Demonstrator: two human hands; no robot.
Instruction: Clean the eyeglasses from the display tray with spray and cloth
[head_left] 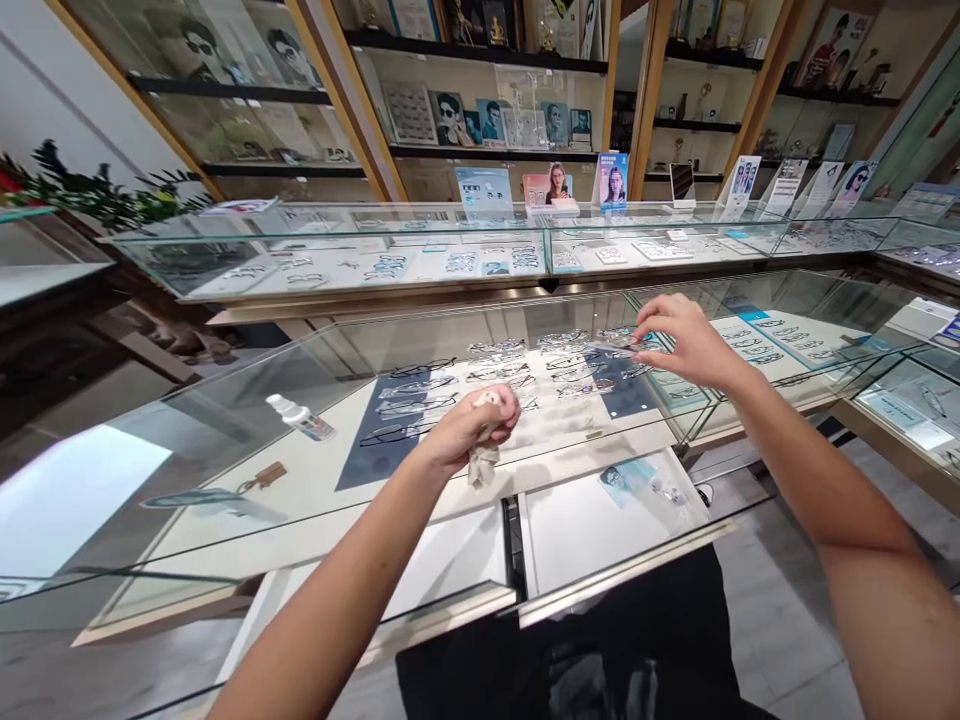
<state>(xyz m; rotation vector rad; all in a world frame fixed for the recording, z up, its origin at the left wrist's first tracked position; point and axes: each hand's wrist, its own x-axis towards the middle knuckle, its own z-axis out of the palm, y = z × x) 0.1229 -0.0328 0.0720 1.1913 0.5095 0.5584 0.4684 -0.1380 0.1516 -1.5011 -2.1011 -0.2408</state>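
My left hand [480, 425] is closed around a crumpled beige cloth [484, 462], which hangs below the fist over the front of the glass display case [300, 540]. My right hand [679, 340] is raised above the right part of the case, thumb and fingers curved with a gap between them. A pale, thin shape shows near its thumb tip; I cannot make out whether it is touched. Under both hands, eyeglasses [581, 372] lie in rows on dark blue and white panels inside the case.
A white spray bottle [300, 417] and a brown tag [266, 475] are at the left. Two white drawers [607, 540] stand pulled out below, the right one holding a picture card [626, 480] and small clear items. Behind runs another glass counter [360, 235] with display cards.
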